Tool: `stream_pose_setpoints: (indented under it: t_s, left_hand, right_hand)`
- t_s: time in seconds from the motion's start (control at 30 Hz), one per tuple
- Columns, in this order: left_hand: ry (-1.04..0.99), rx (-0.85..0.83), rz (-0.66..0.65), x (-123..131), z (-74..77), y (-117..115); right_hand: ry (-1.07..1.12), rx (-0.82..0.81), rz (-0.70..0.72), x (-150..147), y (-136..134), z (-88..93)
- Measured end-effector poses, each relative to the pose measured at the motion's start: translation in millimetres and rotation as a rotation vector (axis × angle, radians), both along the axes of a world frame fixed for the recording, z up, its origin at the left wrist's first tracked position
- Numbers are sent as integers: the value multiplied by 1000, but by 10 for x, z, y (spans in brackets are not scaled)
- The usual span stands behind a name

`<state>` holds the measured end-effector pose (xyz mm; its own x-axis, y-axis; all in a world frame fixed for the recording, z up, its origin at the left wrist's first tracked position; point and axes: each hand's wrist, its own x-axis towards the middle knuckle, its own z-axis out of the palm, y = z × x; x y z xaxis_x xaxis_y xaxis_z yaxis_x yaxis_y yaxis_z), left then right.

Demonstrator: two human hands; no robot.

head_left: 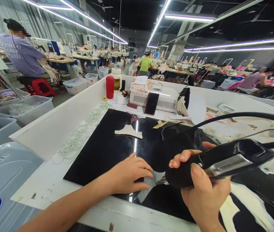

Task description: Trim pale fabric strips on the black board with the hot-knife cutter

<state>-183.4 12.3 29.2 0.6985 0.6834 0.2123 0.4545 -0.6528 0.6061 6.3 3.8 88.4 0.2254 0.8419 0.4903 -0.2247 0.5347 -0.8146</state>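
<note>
My right hand (206, 193) is wrapped around a black corded hand tool (221, 158) with a silver plate on its side. The tool's narrow metal tip (161, 181) points left, at the edge of a pale, thin piece of material (149, 190). Over that piece my left hand (133, 172) is spread with fingers stretched out, partly covering it; whether it presses down I cannot tell. Both hands are above a glossy black board (98, 154). A cream cut piece (129, 131) lies farther back on the board, with a small brown scrap (134, 118) behind it.
Loops of pale cord (75, 141) line the left side of the white-walled table (62, 122). Behind the board stand a red cup (109, 87), a phone (151, 103) and a vented white machine (163, 98). Cream pieces (248, 203) lie at right. Plastic bins (28, 108) and co-workers are beyond.
</note>
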Motion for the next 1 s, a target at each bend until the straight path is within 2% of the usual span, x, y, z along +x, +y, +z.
stream_pose_setpoints:
  t_s: [0.13,0.23,0.47,0.7,1.0]
  left_hand:
    - [-2,30,14,-13,0,1]
    - [-15,14,-25,-35,31,-3]
    - [12,-32,-126,-82,70,-3]
    - [27,-20,-134,-92,44,19]
    - [38,-8,-140,-89,86,13]
  right_hand:
    - [12,-20,-25,6,4,24]
    - [39,-25,-35,-15,-28,49]
    - [50,3,63,-63,-110,-3]
    - [32,-27,57,-68,-123,-25]
    - [47,-7,123,-129,-226,-19]
